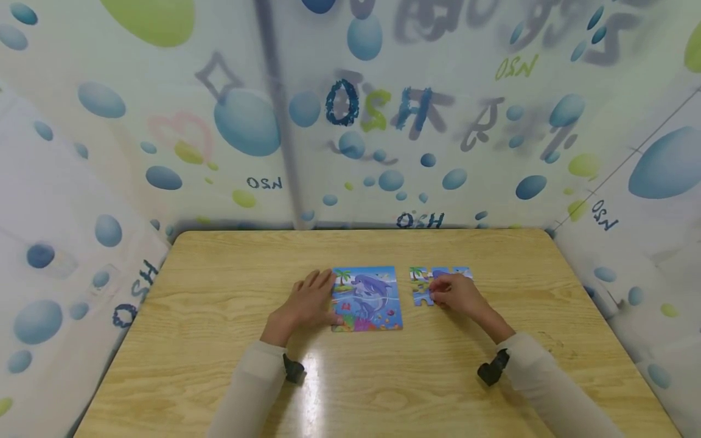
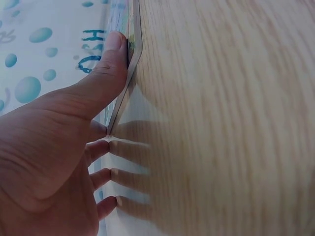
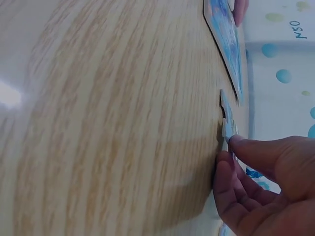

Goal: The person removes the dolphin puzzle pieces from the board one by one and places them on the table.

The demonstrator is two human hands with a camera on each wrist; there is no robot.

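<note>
A square picture board (image 1: 368,298) with a dolphin, a palm tree and coral lies flat on the table. My left hand (image 1: 309,303) rests along its left side, fingers spread. In the left wrist view the thumb lies on the board's edge and the other fingertips touch the table. To the right of the board lies a partly joined dolphin puzzle (image 1: 416,275). Over it, my right hand (image 1: 459,294) pinches a puzzle piece (image 3: 228,130) between thumb and index finger, at the puzzle's lower part. That hand covers some of the puzzle.
The light wooden table (image 1: 378,389) ends in a far edge against a patterned curtain (image 1: 328,164). More of the same patterned cloth hangs to the left and right. Dark wrist devices (image 1: 494,367) sit on both sleeves.
</note>
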